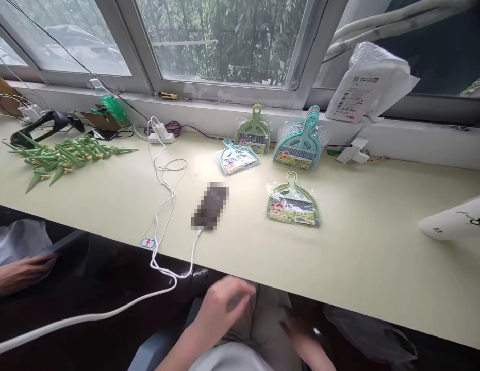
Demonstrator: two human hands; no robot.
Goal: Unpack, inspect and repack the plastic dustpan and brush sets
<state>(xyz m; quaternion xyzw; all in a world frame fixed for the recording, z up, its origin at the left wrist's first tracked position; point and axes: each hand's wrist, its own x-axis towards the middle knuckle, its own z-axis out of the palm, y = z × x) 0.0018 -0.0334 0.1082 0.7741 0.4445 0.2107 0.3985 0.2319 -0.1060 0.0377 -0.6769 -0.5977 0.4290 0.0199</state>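
Note:
My left hand point(224, 304) hovers over my lap just off the table's front edge, its fingers curled toward the thumb; whether anything is between them is hard to make out. Lower and to the right, my right hand point(303, 340) is dark and smeared by motion beside my leg. Nearest on the table point(351, 257) is a blurred-out phone point(212, 206) with a white cable point(194, 252) at its lower end. Wrapped dustpan-and-brush sets lie behind: a green one point(293, 206), a small blue one point(238, 157), an upright green one point(255, 134) and a blue stack point(299, 147).
Green pointed pieces point(65, 157) are piled at the left, near a black headset point(46, 129) and a green bottle point(114, 108). A white cup point(456, 221) lies at the right. Another person's hand point(25, 273) shows at lower left. A plastic-wrapped package point(369, 85) leans on the sill.

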